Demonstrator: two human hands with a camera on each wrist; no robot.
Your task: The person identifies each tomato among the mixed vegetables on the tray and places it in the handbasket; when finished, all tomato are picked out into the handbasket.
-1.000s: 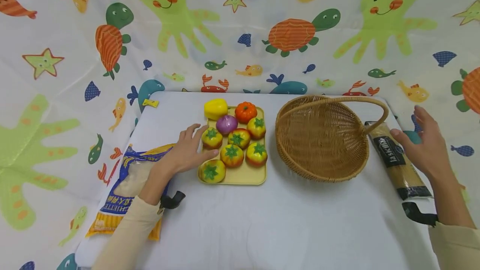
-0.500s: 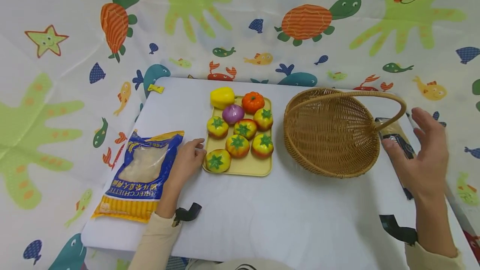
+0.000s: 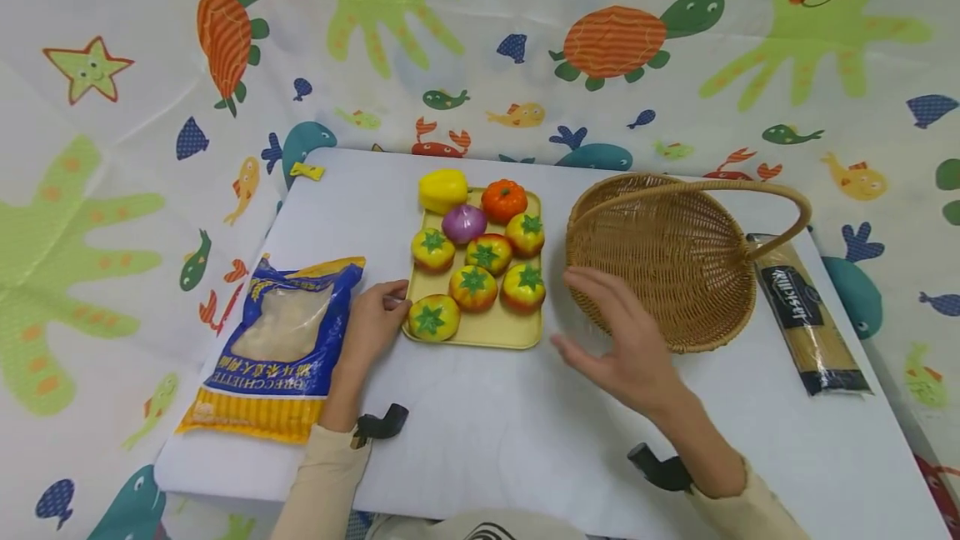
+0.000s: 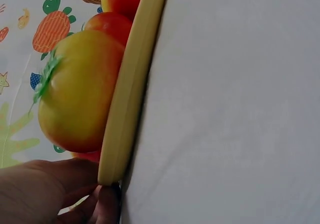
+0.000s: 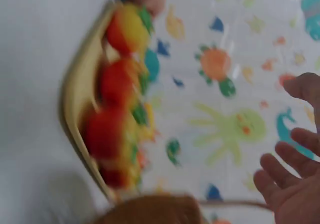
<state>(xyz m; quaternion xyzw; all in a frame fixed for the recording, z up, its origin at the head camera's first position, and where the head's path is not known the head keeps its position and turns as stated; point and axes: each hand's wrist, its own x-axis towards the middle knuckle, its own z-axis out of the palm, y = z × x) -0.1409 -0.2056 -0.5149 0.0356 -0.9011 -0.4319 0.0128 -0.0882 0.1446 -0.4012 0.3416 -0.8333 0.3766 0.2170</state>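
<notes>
My left hand [image 3: 372, 327] pinches the left edge of a pale yellow tray [image 3: 487, 332]. In the left wrist view the thumb lies over the tray's rim and the fingers are beneath it. Several toy persimmons [image 3: 472, 288], yellow-red with green leaves, sit on the tray. Behind them are a purple onion [image 3: 464, 224], an orange pumpkin [image 3: 504, 201] and a yellow pepper [image 3: 442, 189] at the back left corner. My right hand [image 3: 630, 348] is spread in the air between the tray and a wicker basket [image 3: 660, 273], overlapping the basket's front left rim in the head view. It holds nothing.
A blue and yellow bag of orecchiette [image 3: 277, 357] lies left of my left hand. Right of the basket, below its raised handle, is a long clear pasta packet [image 3: 813, 319]. A small yellow wrapper [image 3: 307, 172] sits at the table's back left corner, before a patterned curtain [image 3: 442, 32].
My left hand has lowered from above the tray's left side to grip its edge. My right hand has swung left from over the pasta packet toward the tray. The head view has shifted slightly.
</notes>
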